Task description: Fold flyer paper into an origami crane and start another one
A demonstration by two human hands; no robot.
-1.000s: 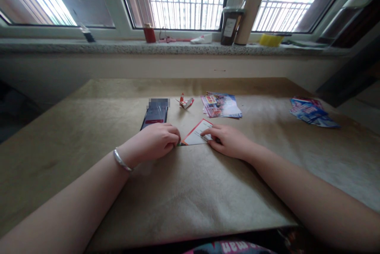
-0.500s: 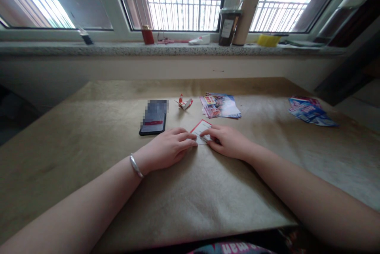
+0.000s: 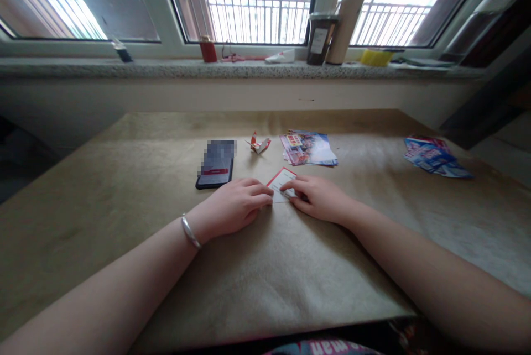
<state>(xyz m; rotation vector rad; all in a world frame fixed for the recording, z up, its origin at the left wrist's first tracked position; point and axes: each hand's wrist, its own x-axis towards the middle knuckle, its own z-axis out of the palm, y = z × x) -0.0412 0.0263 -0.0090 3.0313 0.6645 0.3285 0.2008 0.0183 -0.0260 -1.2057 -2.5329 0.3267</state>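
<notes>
A small white sheet of paper (image 3: 282, 181) with a red border and dark print lies flat on the table between my hands, one corner pointing away from me. My right hand (image 3: 315, 196) grips its right side, index finger pressed on top and thumb at the near edge, the other fingers curled under. At the left edge of the paper is my left hand (image 3: 244, 203), its fingers stretched out and palm down. Whether those fingertips touch the paper is hard to tell. Just beyond it stands a small folded red-and-white paper piece (image 3: 260, 145).
A phone (image 3: 214, 170) lies left of the paper. Printed leaflets (image 3: 311, 147) are fanned out behind it, and more blue leaflets (image 3: 435, 157) lie far right. On the windowsill (image 3: 166, 69) stand a red container (image 3: 208, 50), a dark jar (image 3: 320, 40) and a cardboard tube (image 3: 352, 12).
My left fingertips have drawn back slightly to the left from the paper. My right hand stays in place on it. The whole view has shifted very slightly.
</notes>
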